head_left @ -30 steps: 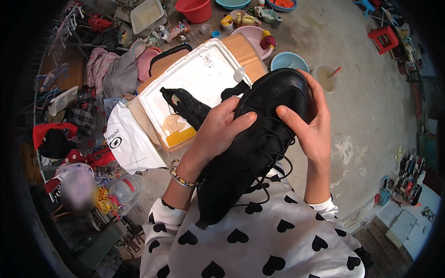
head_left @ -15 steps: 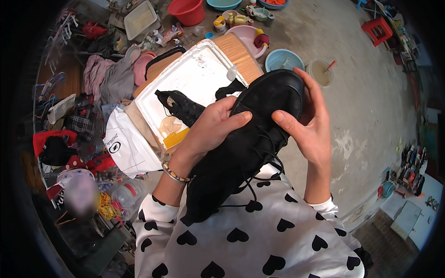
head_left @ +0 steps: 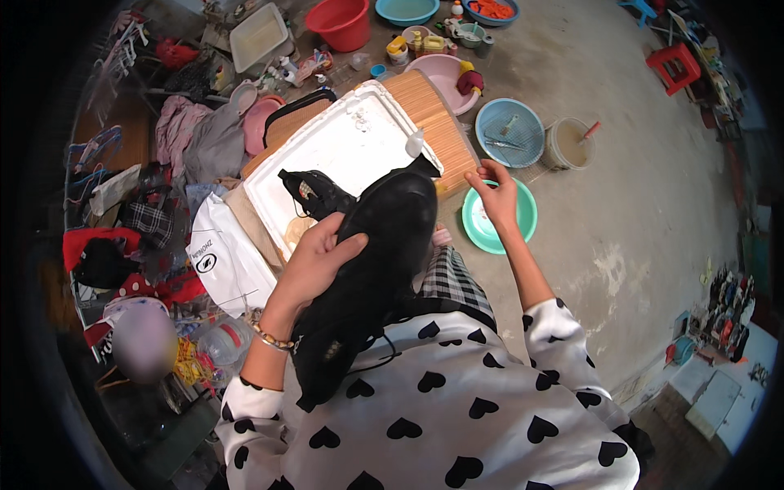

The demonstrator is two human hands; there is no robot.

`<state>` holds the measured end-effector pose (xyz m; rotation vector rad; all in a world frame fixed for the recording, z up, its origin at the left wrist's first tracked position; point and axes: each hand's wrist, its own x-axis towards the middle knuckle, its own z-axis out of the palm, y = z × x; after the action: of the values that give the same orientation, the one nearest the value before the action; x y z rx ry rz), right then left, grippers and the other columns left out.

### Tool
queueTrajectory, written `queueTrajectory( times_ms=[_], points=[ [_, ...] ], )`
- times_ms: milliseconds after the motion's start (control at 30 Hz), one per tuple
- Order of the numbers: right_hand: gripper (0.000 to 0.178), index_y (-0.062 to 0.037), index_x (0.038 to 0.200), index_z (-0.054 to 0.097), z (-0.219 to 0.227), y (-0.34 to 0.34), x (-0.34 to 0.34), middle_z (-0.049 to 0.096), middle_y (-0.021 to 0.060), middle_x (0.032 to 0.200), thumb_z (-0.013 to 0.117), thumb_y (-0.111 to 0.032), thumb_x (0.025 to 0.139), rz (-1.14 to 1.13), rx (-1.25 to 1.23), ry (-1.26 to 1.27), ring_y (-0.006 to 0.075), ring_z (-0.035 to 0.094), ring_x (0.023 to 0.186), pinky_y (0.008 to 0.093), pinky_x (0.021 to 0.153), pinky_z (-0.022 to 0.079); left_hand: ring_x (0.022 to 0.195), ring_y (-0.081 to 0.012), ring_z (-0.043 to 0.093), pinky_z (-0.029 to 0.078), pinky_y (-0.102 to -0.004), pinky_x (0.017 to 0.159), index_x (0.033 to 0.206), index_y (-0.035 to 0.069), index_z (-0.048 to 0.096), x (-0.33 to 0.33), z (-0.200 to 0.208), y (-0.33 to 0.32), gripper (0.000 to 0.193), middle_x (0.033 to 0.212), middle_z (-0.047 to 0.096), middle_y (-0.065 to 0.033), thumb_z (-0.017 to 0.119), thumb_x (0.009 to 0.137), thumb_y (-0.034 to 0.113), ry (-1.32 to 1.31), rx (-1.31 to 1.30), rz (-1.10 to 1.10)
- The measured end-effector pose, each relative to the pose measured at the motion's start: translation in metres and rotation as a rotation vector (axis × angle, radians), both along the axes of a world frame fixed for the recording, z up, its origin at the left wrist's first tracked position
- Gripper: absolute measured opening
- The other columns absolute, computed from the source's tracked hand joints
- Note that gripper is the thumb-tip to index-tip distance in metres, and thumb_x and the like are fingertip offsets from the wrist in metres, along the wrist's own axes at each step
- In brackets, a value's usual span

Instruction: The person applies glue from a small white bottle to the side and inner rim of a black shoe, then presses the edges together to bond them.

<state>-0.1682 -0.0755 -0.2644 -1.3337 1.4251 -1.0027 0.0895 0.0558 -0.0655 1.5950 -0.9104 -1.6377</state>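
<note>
A black lace-up shoe (head_left: 382, 233) is tilted over my lap, its toe pointing away from me. My left hand (head_left: 320, 260) grips it along the left side, thumb on top; the fingers underneath are hidden. Off to the right, apart from the shoe, my right hand (head_left: 496, 196) hangs above a mint-green basin (head_left: 527, 230). Its fingers are bent and a little apart, with nothing visible in them. Beyond the shoe, a second black shoe (head_left: 314, 194) lies in a white tray (head_left: 282, 175). Some black material (head_left: 423, 166) shows at the tray's right corner, partly covered by the held shoe.
The tray rests on a slatted wooden surface (head_left: 425, 102). A blue basin (head_left: 510, 131) and a bucket of cloudy liquid (head_left: 567, 145) stand on the floor to the right. A pink basin (head_left: 445, 77) is further back. A white bag (head_left: 224, 261) and piled clothes (head_left: 208, 143) lie left.
My right hand has let go of the shoe's toe and moved right and down. The shoe, still in my left hand, has shifted left and lower. The mint-green basin has come into sight.
</note>
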Motion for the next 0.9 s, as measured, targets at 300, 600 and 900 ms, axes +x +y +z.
queueTrajectory(
  times_ms=[300,600,900],
  points=[
    [0.046,0.0043,0.097,0.060,-0.069,-0.060,0.097,0.061,0.0181,0.092,0.079,-0.024,0.066,0.136,-0.178,0.186,0.0315,0.058,0.089,0.0400,0.080,0.045,0.065,-0.0005,0.042,0.035,-0.0198,0.057,0.095,0.000,0.056,0.016,0.002,0.008,0.012,0.073,0.049,0.0062,0.059,0.090,0.010,-0.194,0.051,0.044],
    [0.025,0.0026,0.087,0.060,-0.087,-0.067,0.118,0.060,0.0156,0.086,0.073,-0.009,0.069,0.066,-0.226,0.229,0.0289,0.059,0.082,0.0375,0.076,0.047,0.068,-0.0015,0.042,0.037,-0.0211,0.060,0.098,-0.001,0.057,0.019,0.011,-0.012,0.014,0.076,0.050,0.0063,0.059,0.091,0.011,-0.248,0.028,-0.031],
    [0.032,0.0040,0.108,0.056,0.067,-0.082,0.053,0.063,0.0069,0.098,0.070,0.001,0.079,0.340,-0.142,-0.354,0.0134,0.059,0.093,0.0263,0.083,0.047,0.059,-0.0078,0.038,0.033,-0.0284,0.051,0.080,-0.001,0.053,0.020,0.006,-0.041,0.029,0.062,0.042,-0.0005,0.064,0.085,0.025,-0.255,-0.041,-0.214]
  ],
)
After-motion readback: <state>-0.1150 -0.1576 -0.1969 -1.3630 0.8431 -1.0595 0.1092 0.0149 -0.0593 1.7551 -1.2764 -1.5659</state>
